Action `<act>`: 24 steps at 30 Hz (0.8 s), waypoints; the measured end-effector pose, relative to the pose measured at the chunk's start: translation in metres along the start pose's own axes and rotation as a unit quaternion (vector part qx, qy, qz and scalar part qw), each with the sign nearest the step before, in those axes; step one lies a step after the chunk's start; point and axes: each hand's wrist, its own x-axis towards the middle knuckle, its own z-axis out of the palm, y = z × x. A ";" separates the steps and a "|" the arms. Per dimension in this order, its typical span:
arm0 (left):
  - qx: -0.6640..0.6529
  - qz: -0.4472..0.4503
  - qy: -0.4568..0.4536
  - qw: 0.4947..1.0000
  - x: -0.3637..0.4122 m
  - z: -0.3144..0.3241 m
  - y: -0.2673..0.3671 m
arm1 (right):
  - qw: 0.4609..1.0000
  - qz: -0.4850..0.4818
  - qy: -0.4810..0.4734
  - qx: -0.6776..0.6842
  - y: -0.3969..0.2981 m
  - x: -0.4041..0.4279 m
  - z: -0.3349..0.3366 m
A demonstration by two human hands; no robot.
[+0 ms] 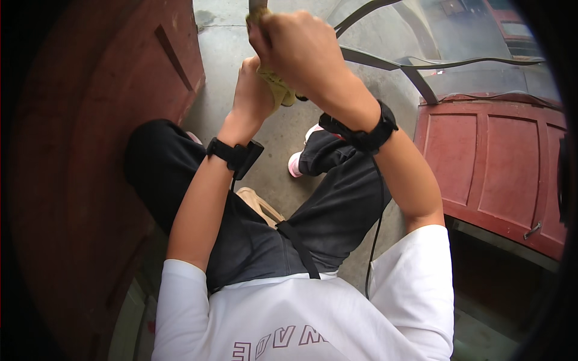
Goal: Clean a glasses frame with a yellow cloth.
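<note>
Both hands are raised close together near the top of the view. My right hand (300, 47) is closed around a yellow-green cloth (281, 90), which is bunched against a narrow grey bar (258, 3) that runs out of the top edge. Just below and to the left, my left hand (254, 88) grips the same cloth, its fingers mostly hidden behind it. The cloth's loose end hangs between the two wrists. A small dark thing (301, 97) shows at the cloth's lower edge, too little of it to name.
A dark red wooden door (113, 90) stands close at the left. To the right are a grey frame (370, 58) with transparent panes and a red panelled wooden door (487, 162) with a metal handle (533, 230). Part of a wooden stool (257, 205) shows between my legs, above the concrete floor (271, 153).
</note>
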 end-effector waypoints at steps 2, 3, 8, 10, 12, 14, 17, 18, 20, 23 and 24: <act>0.008 0.016 0.000 1.000 0.001 -0.001 -0.012 | 1.000 0.010 -0.014 0.014 0.003 -0.007 0.007; -0.002 0.034 0.002 0.999 0.004 0.000 -0.011 | 0.999 0.025 -0.027 0.026 0.005 -0.011 0.008; 0.028 -0.052 -0.068 0.996 0.008 -0.005 -0.007 | 0.988 0.088 -0.095 0.086 0.011 -0.030 0.010; 0.078 0.041 -0.023 0.996 0.009 -0.004 -0.006 | 0.981 0.107 -0.114 0.111 0.014 -0.037 0.010; 0.074 0.042 -0.013 0.996 0.010 -0.005 -0.007 | 0.960 0.138 -0.183 0.160 0.019 -0.048 0.016; 0.073 0.026 -0.023 0.997 0.004 -0.006 -0.008 | 0.956 0.126 -0.178 0.197 0.025 -0.061 0.016; -0.020 -0.017 -0.076 0.997 0.012 -0.018 -0.001 | 0.946 0.114 -0.162 0.257 0.031 -0.063 0.002; -0.038 -0.040 -0.079 0.995 0.011 -0.017 0.002 | 0.936 0.121 -0.118 0.308 0.037 -0.065 -0.010; -0.034 -0.064 -0.107 0.992 0.011 -0.022 0.010 | 0.905 0.138 -0.030 0.402 0.043 -0.071 -0.022; -0.017 -0.071 -0.154 0.985 0.010 -0.033 0.024 | 0.860 0.179 0.019 0.478 0.056 -0.084 -0.028; -0.079 -0.112 -0.178 0.974 0.008 -0.036 0.030 | 0.840 0.197 0.060 0.503 0.058 -0.087 -0.025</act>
